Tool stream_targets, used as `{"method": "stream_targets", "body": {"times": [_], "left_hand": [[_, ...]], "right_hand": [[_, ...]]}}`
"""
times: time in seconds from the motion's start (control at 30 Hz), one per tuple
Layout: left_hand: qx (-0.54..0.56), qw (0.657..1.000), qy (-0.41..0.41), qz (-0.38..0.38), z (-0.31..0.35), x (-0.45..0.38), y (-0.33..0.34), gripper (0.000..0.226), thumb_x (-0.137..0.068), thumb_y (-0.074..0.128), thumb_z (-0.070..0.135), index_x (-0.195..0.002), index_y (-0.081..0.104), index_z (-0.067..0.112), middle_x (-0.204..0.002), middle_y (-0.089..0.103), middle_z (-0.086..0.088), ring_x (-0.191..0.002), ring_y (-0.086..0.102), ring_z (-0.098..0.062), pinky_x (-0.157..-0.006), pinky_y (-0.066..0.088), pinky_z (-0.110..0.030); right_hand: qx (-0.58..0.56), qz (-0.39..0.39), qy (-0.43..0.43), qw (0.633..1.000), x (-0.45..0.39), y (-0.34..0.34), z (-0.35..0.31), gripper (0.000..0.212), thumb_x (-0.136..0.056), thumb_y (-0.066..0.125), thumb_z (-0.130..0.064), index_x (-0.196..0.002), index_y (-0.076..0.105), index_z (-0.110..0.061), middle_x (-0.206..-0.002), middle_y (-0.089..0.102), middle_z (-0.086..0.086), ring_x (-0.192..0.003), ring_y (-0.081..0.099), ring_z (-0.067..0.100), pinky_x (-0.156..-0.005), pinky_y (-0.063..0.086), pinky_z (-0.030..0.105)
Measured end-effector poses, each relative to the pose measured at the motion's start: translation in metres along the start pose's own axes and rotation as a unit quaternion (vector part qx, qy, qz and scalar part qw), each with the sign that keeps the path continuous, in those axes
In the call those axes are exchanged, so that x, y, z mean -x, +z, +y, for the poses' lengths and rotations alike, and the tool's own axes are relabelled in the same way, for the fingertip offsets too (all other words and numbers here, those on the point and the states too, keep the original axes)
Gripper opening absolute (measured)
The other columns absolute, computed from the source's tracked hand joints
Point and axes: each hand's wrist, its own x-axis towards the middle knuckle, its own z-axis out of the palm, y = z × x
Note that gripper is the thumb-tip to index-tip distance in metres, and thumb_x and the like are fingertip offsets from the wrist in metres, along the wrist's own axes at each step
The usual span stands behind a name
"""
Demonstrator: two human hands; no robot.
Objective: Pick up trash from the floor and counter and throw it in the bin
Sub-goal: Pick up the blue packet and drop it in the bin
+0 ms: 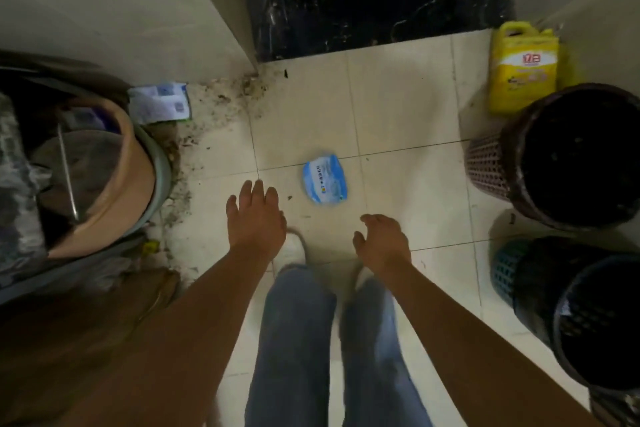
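blue packet [325, 180] flat, long axis near-upright

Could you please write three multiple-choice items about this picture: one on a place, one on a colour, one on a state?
1. Where does the blue packet lie?
A. in a bin
B. on the floor tiles
C. in the left hand

2. What colour is the jug by the wall?
A. yellow
B. red
C. black

3. What do the two hands hold?
A. left hand a packet
B. right hand a jug
C. nothing

Answers:
1 B, the packet rests flat on the floor ahead of both hands.
2 A, its body and handle are yellow.
3 C, the left hand and right hand are open and empty above the floor.
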Motion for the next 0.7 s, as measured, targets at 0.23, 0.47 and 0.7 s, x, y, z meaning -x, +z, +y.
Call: {"method": "stream_targets", "body": {"times": [0.23, 0.47, 0.7], "left_hand": [[0.000, 0.999, 0.045, -0.006, -0.021, -0.117, 0.079, 0.053, -0.102, 0.029, 0.032, -0.150, 0.017, 0.012, -0.161, 0.012, -0.007, -0.150, 0.007, -0.023, -0.122, 0.013, -0.039], [0.037, 0.996, 0.078, -0.004, -0.004, -0.216, 0.169, 0.049, -0.101, 0.034, 0.030, -0.146, 0.027, 0.011, -0.154, 0.029, -0.008, -0.145, 0.023, -0.023, -0.118, 0.024, -0.035], [0.124, 0.989, 0.073, 0.015, 0.022, -0.213, 0.158, 0.043, -0.093, 0.056, 0.013, -0.131, 0.048, -0.007, -0.129, 0.056, -0.027, -0.122, 0.051, -0.040, -0.098, 0.045, -0.045]], "right_hand": [[-0.056, -0.025, 0.078, 0.995, -0.140, 0.075, -0.017, 0.042, -0.096, 0.043, -0.022, -0.137, 0.043, -0.012, -0.142, 0.043, 0.011, -0.132, 0.040, 0.025, -0.108, 0.036, 0.034], [-0.189, 0.048, 0.170, 0.966, -0.257, 0.135, 0.011, 0.056, -0.088, 0.062, -0.021, -0.133, 0.036, -0.001, -0.128, 0.053, 0.019, -0.113, 0.058, 0.032, -0.087, 0.052, 0.037], [-0.208, 0.035, 0.166, 0.963, -0.253, 0.128, 0.028, 0.025, -0.090, 0.050, -0.010, -0.112, 0.058, 0.000, -0.114, 0.064, 0.019, -0.102, 0.061, 0.031, -0.075, 0.048, 0.030]]}}
